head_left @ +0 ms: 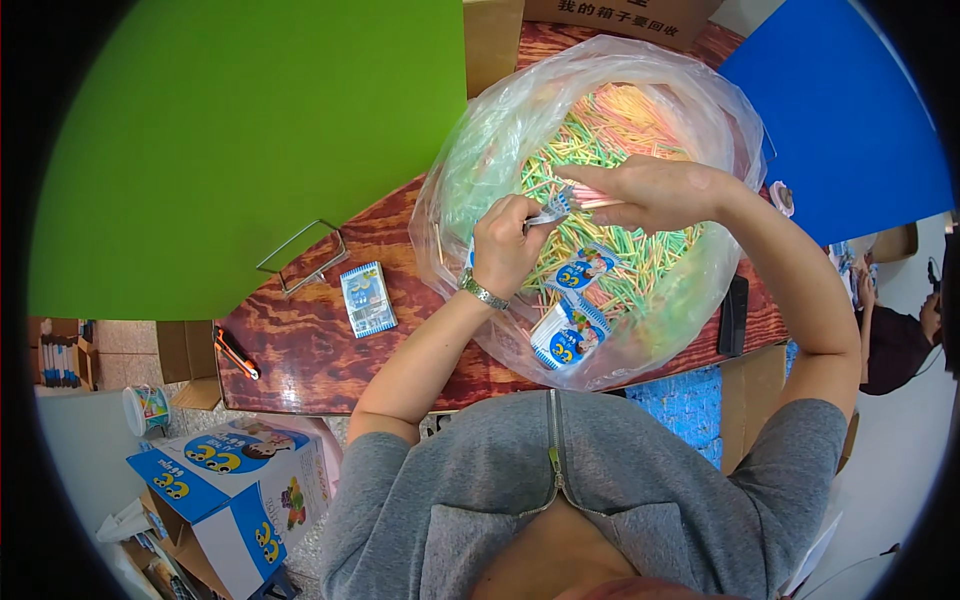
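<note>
Pastel sticks (585, 203) btwn both hands' fingers (540, 218)

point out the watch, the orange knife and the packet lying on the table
watch (483, 291): head view, on its metal band
orange knife (236, 352): head view, mid-handle
packet (368, 299): head view, centre of its face

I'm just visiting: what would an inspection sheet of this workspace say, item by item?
Surface: wooden table, dark reddish grain, partly covered by a green sheet and a blue sheet.
Job's things: clear plastic bag full of pastel sticks; small blue packets lie inside it.
Clutter: blue packet, wire handle, orange cutter, black device.
Grips: left hand and right hand together pinch a small bundle over the bag.
Cables: nothing seen.
Surroundings: printed cartons on the floor, a cardboard box behind, another person at right.
</note>
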The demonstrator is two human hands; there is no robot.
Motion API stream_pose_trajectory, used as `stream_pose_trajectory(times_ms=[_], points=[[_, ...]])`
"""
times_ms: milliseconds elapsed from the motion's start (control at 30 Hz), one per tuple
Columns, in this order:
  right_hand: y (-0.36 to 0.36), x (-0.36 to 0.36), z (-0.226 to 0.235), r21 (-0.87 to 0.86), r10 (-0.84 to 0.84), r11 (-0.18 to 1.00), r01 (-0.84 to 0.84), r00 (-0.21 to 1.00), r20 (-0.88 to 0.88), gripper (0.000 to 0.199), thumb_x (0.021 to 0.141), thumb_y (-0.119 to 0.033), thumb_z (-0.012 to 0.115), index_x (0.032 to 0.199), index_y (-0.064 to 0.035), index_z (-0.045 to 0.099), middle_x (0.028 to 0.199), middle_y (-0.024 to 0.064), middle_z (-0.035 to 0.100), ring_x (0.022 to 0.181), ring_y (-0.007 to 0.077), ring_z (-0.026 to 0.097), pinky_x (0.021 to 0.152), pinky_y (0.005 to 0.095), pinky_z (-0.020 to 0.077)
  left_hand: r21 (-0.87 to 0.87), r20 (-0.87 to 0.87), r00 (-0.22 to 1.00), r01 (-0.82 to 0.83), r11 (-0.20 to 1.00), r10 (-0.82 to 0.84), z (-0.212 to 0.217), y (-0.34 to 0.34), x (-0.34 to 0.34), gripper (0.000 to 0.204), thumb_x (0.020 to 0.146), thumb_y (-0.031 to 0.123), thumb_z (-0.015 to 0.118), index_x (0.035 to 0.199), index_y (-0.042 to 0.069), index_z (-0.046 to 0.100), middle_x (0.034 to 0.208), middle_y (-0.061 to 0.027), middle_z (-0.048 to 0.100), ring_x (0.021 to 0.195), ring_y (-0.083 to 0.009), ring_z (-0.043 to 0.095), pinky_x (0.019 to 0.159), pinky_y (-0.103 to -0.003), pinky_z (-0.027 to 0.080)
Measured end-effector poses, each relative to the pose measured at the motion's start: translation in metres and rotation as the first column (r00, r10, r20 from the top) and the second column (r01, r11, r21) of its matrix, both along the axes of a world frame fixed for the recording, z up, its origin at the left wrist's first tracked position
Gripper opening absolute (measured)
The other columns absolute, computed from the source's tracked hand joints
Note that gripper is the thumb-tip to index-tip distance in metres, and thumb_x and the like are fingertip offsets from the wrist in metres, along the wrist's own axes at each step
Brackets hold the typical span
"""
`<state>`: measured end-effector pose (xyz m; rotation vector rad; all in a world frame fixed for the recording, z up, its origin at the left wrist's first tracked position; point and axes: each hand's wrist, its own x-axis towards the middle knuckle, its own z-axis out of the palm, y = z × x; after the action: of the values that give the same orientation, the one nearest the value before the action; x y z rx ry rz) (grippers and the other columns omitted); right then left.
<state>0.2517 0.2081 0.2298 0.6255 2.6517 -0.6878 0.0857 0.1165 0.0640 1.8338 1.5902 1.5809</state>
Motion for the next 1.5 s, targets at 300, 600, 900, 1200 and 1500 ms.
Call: stream_pose_trajectory(times_ms=[300, 600, 900, 1200, 1500], points=[[0.006, -0.011, 0.006, -0.156, -0.026, 0.985, 0.08, 0.947, 0.322, 0.067, 0.098, -0.025, 0.051, 0.153, -0.0081, 0.016, 0.084, 0.0171, 0.068, 0.063, 0.0237, 0.067, 0.06, 0.0366, 0.0555, 0.025, -0.024, 0.999, 0.038, 0.999, -0.038, 0.004, -0.005, -0.004, 0.016, 0.07, 0.001, 0.073, 0.081, 0.003, 0.061, 0.077, -0.011, 0.063, 0.074, -0.0304, 0.062, 0.065, -0.039, 0.049], [0.001, -0.026, 0.008, -0.013, 0.045, 0.999, -0.043, 0.954, 0.296, 0.077, 0.092, -0.029, 0.06, 0.15, 0.0011, 0.019, 0.085, 0.0205, 0.068, 0.07, 0.0283, 0.069, 0.065, 0.0406, 0.0556, 0.166, -0.175, 0.984, 0.044, 0.985, -0.015, 0.003, -0.009, -0.003, 0.021, 0.07, 0.0, 0.074, 0.087, 0.004, 0.062, 0.078, -0.0121, 0.062, 0.075, -0.0312, 0.062, 0.066, -0.04, 0.05], [-0.008, -0.024, -0.022, 0.383, 0.033, 0.923, 0.045, 0.98, -0.195, 0.053, 0.088, -0.035, 0.064, 0.133, -0.0096, 0.051, 0.092, 0.02, 0.067, 0.085, 0.0384, 0.066, 0.076, 0.0491, 0.0526, -0.117, 0.078, 0.989, 0.134, 0.984, -0.125, -0.002, -0.017, -0.008, 0.026, 0.081, 0.016, 0.076, 0.101, 0.003, 0.065, 0.085, -0.0148, 0.069, 0.072, -0.0263, 0.069, 0.062, -0.034, 0.053], [-0.016, 0.0, -0.075, 0.15, -0.055, 0.969, 0.196, 0.764, -0.643, 0.047, 0.087, -0.026, 0.068, 0.131, -0.0158, 0.056, 0.095, 0.0106, 0.065, 0.079, 0.0291, 0.065, 0.067, 0.0393, 0.0518, -0.285, 0.433, 0.849, 0.448, 0.847, -0.303, -0.034, -0.033, -0.093, 0.023, 0.09, 0.015, 0.067, 0.108, 0.002, 0.066, 0.093, -0.0051, 0.069, 0.084, -0.0093, 0.063, 0.076, -0.028, 0.05], [-0.037, 0.055, -0.158, 0.312, -0.199, 0.906, 0.286, 0.938, -0.283, 0.022, 0.082, -0.023, 0.07, 0.097, -0.0093, 0.063, 0.091, 0.0108, 0.063, 0.091, 0.0322, 0.063, 0.075, 0.0443, 0.0505, -0.415, -0.333, 0.942, -0.095, 0.905, -0.054, -0.072, -0.049, -0.07, 0.036, 0.076, 0.022, 0.08, 0.102, 0.002, 0.064, 0.094, -0.0117, 0.066, 0.085, -0.0227, 0.062, 0.072, -0.032, 0.05]])
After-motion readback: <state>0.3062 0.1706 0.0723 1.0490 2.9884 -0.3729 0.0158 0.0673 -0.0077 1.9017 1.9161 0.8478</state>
